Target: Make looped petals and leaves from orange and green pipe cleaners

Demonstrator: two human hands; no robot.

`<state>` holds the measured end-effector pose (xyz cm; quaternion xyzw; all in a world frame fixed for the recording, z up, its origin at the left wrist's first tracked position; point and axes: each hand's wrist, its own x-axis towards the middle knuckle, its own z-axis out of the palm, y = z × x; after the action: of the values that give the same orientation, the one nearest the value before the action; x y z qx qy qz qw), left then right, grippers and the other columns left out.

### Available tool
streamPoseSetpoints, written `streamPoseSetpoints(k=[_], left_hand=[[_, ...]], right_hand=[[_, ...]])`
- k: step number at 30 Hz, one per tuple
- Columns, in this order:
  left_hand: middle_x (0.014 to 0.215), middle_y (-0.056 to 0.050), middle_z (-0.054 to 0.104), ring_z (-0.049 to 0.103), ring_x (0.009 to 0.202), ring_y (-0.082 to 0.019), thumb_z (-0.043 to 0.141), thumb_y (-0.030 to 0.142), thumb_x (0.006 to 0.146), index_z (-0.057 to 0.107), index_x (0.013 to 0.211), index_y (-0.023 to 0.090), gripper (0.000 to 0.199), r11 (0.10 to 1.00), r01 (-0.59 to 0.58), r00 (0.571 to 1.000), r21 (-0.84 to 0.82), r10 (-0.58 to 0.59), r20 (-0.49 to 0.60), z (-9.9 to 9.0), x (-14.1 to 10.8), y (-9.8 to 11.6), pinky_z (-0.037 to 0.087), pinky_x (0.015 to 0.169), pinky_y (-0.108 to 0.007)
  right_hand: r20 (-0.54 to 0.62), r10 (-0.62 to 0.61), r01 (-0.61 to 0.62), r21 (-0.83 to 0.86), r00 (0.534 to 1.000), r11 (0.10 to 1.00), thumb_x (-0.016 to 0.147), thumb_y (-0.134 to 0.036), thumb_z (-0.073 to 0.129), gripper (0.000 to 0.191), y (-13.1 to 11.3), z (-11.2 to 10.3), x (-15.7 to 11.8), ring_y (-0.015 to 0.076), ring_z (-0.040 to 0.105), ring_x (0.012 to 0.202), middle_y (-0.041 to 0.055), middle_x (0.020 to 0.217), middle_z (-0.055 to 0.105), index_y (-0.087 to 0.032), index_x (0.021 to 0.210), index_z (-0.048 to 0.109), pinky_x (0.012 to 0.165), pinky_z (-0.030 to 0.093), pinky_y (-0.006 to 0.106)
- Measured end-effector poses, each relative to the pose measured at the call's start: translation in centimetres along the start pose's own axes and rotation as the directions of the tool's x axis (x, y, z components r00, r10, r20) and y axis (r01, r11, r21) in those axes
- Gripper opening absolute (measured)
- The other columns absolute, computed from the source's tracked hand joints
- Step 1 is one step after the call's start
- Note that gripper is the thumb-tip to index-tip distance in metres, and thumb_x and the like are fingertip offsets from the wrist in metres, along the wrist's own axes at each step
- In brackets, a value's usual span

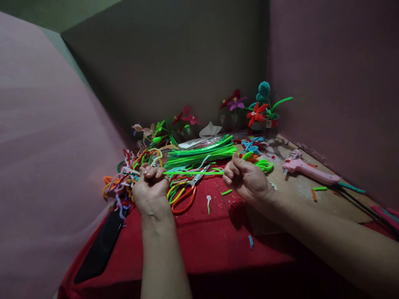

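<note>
A bright green pipe cleaner stretches level between my two hands above the red cloth. My left hand, palm up with fingers curled, grips its left end. Its right end goes into my right hand, whose fingers are closed with the thumb on top. Just below the pipe cleaner lie scissors with orange-red handles, their blades pointing up and right. Behind it rests a thick bundle of green pipe cleaners. A small white-tipped green piece lies on the cloth between my wrists.
A tangle of coloured pipe cleaners spreads at the left, near a black flat object. A pink glue gun with a cord lies on a board at right. Pipe-cleaner flowers stand at the back by the wall.
</note>
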<state>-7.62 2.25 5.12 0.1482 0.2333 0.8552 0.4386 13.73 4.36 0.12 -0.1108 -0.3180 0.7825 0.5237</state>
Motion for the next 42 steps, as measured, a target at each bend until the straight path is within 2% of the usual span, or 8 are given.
streamPoseSetpoints(k=[9, 10, 12, 15, 18, 21, 31, 42], left_hand=[[0.040, 0.009, 0.033, 0.026, 0.031, -0.002, 0.035, 0.013, 0.087, 0.042, 0.061, 0.017, 0.028, 0.925, -0.359, 0.931, 0.126, 0.364, -0.019, 0.9, -0.8, 3.2, 0.023, 0.036, -0.016], [0.045, 0.008, 0.040, 0.032, 0.035, -0.003, 0.039, 0.011, 0.084, 0.048, 0.065, 0.018, 0.022, 0.777, -0.576, 0.813, 0.255, 0.577, 0.077, 1.4, -1.6, 2.8, 0.027, 0.038, -0.017], [0.056, 0.007, 0.049, 0.046, 0.048, -0.006, 0.049, 0.011, 0.078, 0.056, 0.073, 0.019, 0.012, 0.438, -0.778, 0.614, 0.450, 0.682, 0.397, 2.5, -3.3, 1.2, 0.037, 0.048, -0.021], [0.089, -0.002, 0.063, 0.057, 0.085, -0.016, 0.054, 0.019, 0.078, 0.062, 0.092, 0.020, 0.017, -0.040, -0.835, 0.532, 0.548, 0.191, 0.825, 3.2, -5.0, -2.4, 0.042, 0.074, -0.029], [0.087, -0.006, 0.066, 0.059, 0.079, -0.017, 0.051, 0.025, 0.081, 0.054, 0.109, 0.018, 0.030, -0.190, -0.812, 0.584, 0.552, -0.281, 0.762, 2.4, -4.9, -5.3, 0.042, 0.067, -0.027], [0.070, -0.004, 0.063, 0.055, 0.061, -0.015, 0.040, 0.028, 0.086, 0.058, 0.088, 0.019, 0.020, -0.317, -0.788, 0.615, 0.528, -0.448, 0.649, 0.9, -4.3, -6.0, 0.036, 0.057, -0.024], [0.053, 0.004, 0.040, 0.036, 0.047, -0.009, 0.039, 0.031, 0.084, 0.049, 0.069, 0.020, 0.021, -0.338, -0.763, 0.643, 0.552, -0.494, 0.585, -4.0, -3.9, -2.0, 0.027, 0.049, -0.020], [0.054, 0.004, 0.044, 0.039, 0.051, -0.010, 0.044, 0.033, 0.081, 0.053, 0.064, 0.019, 0.024, -0.258, -0.669, 0.743, 0.697, -0.260, 0.617, -5.1, -1.5, 0.5, 0.032, 0.049, -0.020]], right_hand=[[-0.135, -0.034, 0.042, 0.058, 0.990, 0.997, 0.080, -0.050, 0.051, 0.050, -2.0, -1.9, 1.4, 0.0071, 0.034, 0.039, -0.0037, 0.042, 0.038, -0.017, 0.047, 0.033, 0.040, 0.026, 0.021], [-0.109, -0.011, 0.017, 0.046, 0.994, 0.999, 0.080, -0.051, 0.050, 0.050, -2.0, -1.8, 1.5, 0.0071, 0.034, 0.038, -0.0036, 0.042, 0.038, -0.017, 0.047, 0.034, 0.040, 0.026, 0.021], [-0.058, 0.002, -0.001, 0.010, 0.998, 1.000, 0.080, -0.053, 0.049, 0.051, -1.8, -1.6, 1.6, 0.0078, 0.036, 0.039, -0.0030, 0.043, 0.039, -0.017, 0.047, 0.035, 0.040, 0.026, 0.022], [-0.028, 0.030, -0.030, -0.003, 0.999, 1.000, 0.080, -0.053, 0.049, 0.051, -1.4, -1.5, 1.3, 0.0080, 0.037, 0.039, -0.0025, 0.043, 0.040, -0.017, 0.047, 0.035, 0.040, 0.026, 0.022], [-0.020, 0.050, -0.049, 0.016, 0.999, 0.999, 0.080, -0.053, 0.048, 0.050, -1.5, -1.9, 1.1, 0.0084, 0.038, 0.039, -0.0022, 0.044, 0.042, -0.016, 0.048, 0.037, 0.041, 0.026, 0.022], [-0.054, 0.056, -0.055, 0.020, 0.997, 0.998, 0.082, -0.054, 0.045, 0.050, -2.3, -2.6, 1.4, 0.0085, 0.038, 0.039, -0.0017, 0.044, 0.044, -0.016, 0.049, 0.038, 0.041, 0.026, 0.022], [-0.176, 0.062, -0.057, 0.030, 0.983, 0.998, 0.088, -0.048, 0.037, 0.049, -4.2, -3.1, 2.0, 0.0060, 0.031, 0.034, -0.0019, 0.043, 0.044, -0.016, 0.050, 0.034, 0.037, 0.021, 0.020], [-0.165, -0.011, 0.015, 0.023, 0.986, 1.000, 0.091, -0.037, 0.035, 0.045, -4.6, -3.6, 2.2, 0.0066, 0.034, 0.035, -0.0013, 0.046, 0.046, -0.016, 0.052, 0.037, 0.038, 0.028, 0.019]])
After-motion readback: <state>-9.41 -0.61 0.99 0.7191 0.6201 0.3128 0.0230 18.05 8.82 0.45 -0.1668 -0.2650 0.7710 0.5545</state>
